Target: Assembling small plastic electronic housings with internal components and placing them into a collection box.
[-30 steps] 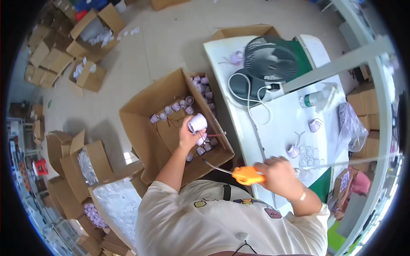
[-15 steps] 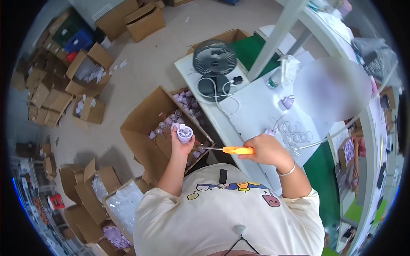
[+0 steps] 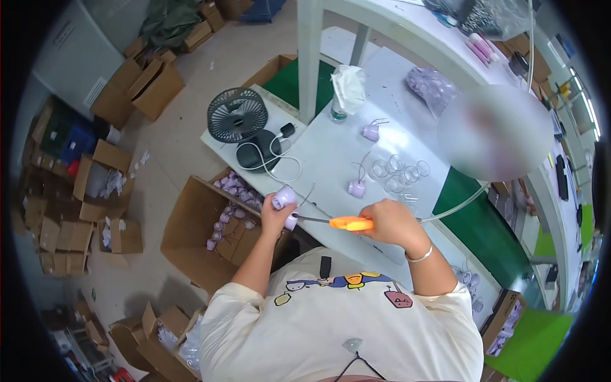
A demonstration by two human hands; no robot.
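Cup-shaped lilac fitting [image 3: 284,197] sits gripped in the left hand [image 3: 273,218], by the near edge of the tabletop [image 3: 318,167], with a second lilac piece [image 3: 291,222] just below it. The right hand [image 3: 393,223] is closed around an orange-handled tool [image 3: 351,223], its metal shaft pointing at that second piece; contact I cannot tell. Mid-tabletop, wired lilac fittings [image 3: 357,189] lie near clear rings [image 3: 380,168]. A black fan [image 3: 237,116] stands at the left corner; below the near edge, an open carton [image 3: 181,245] holds more lilac pieces.

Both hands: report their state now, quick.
Left hand: closed, holding a purple plastic cup.
Right hand: closed, holding an orange tool.
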